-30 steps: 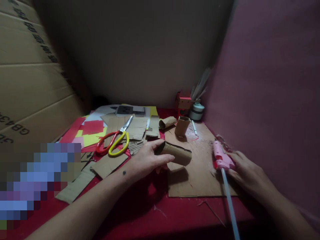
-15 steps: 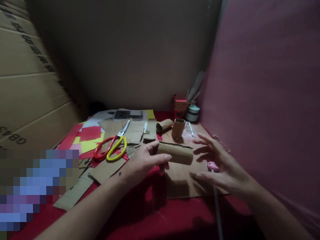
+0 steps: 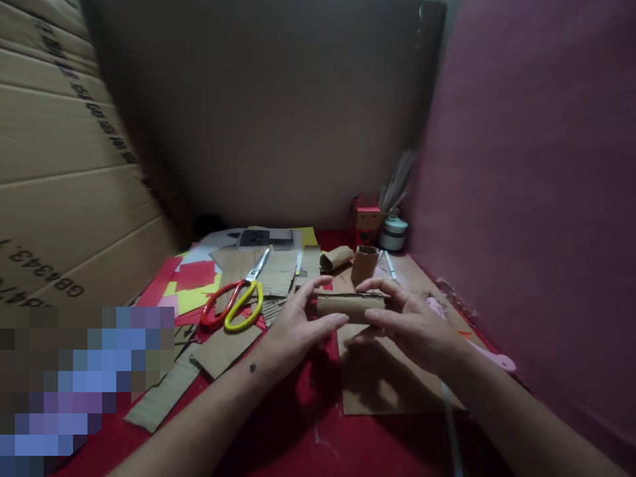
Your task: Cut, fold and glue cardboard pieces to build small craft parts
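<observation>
A short rolled cardboard tube (image 3: 342, 307) lies level between my two hands, a rough seam along its top. My left hand (image 3: 301, 324) is closed loosely around its left end, thumb along the lower front and index finger raised above. At the other end my right hand (image 3: 410, 324) grips it with fingertips on top and thumb in front. Beneath them is a flat cardboard sheet (image 3: 370, 391). Another cardboard tube (image 3: 364, 265) stands upright behind, beside a crumpled cardboard roll (image 3: 336, 258) lying on its side.
Scissors (image 3: 243, 298) with red and yellow handles lie on cardboard scraps (image 3: 226, 351) at left. Coloured paper (image 3: 196, 275) is farther back. A pink tool (image 3: 497, 360), partly hidden, and a pale cord (image 3: 451, 424) are at right. A teal jar (image 3: 393, 232) stands behind; a large carton (image 3: 74, 199) rises left.
My right hand has moved left and closed on the tube's right end, where it was spread apart from it before. My left hand's index finger has lifted. The view has shifted slightly.
</observation>
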Action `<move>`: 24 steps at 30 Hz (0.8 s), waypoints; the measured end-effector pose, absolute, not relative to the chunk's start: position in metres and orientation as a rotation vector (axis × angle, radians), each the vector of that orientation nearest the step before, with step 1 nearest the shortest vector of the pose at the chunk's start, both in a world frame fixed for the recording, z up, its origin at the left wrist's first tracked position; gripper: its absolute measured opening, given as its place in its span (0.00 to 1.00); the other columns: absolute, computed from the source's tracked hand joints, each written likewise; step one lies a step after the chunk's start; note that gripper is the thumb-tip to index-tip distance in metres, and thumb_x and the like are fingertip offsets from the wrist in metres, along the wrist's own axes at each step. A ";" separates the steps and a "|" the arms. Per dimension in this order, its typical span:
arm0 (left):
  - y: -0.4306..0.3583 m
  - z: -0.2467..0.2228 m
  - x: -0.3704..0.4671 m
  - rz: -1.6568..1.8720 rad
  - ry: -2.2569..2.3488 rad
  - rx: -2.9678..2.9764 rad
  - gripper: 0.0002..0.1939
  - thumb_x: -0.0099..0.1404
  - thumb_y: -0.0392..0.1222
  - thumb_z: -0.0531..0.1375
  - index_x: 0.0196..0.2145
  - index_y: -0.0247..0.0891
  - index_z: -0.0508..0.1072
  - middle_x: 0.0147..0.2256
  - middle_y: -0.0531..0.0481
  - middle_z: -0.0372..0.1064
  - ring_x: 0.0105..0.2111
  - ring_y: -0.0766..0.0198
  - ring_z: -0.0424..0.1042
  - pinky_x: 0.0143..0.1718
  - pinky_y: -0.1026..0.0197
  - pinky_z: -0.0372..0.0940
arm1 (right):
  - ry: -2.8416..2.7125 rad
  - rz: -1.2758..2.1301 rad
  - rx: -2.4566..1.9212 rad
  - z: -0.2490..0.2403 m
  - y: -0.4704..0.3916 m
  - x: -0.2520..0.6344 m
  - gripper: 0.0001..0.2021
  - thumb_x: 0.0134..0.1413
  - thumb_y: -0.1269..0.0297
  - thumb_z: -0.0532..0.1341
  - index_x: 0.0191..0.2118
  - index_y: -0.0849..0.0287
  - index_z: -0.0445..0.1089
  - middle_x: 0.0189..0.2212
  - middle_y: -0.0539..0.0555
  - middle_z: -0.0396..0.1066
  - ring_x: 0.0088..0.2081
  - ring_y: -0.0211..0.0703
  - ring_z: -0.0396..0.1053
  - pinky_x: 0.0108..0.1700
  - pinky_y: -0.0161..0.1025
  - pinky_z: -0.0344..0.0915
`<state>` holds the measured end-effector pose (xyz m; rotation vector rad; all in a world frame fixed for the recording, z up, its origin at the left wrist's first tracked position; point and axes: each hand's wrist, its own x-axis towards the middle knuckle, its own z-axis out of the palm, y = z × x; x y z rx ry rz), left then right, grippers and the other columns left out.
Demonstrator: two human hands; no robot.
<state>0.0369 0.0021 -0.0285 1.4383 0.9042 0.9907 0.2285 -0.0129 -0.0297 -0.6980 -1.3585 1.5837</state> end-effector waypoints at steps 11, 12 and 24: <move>0.018 -0.031 0.024 1.008 0.949 1.125 0.12 0.54 0.48 0.62 0.29 0.35 0.68 0.24 0.55 0.58 0.20 0.73 0.57 0.16 0.71 0.52 | -1.201 1.432 -0.855 -0.042 -0.014 0.230 0.15 0.47 0.66 0.65 0.42 0.52 0.65 0.37 0.52 0.68 0.34 0.43 0.71 0.36 0.44 0.69; 0.018 -0.033 0.024 0.979 0.936 1.089 0.12 0.54 0.47 0.62 0.29 0.36 0.68 0.23 0.56 0.58 0.19 0.74 0.55 0.15 0.72 0.50 | -1.208 1.414 -0.863 -0.042 -0.014 0.229 0.15 0.47 0.66 0.65 0.42 0.52 0.65 0.37 0.52 0.68 0.35 0.43 0.71 0.36 0.44 0.69; 0.016 -0.034 0.024 0.808 0.828 1.060 0.17 0.55 0.39 0.59 0.15 0.37 0.57 0.12 0.60 0.47 0.12 0.76 0.43 0.13 0.68 0.37 | -1.367 1.300 -0.885 -0.048 -0.015 0.230 0.13 0.50 0.69 0.62 0.42 0.52 0.67 0.37 0.51 0.67 0.36 0.40 0.69 0.40 0.44 0.69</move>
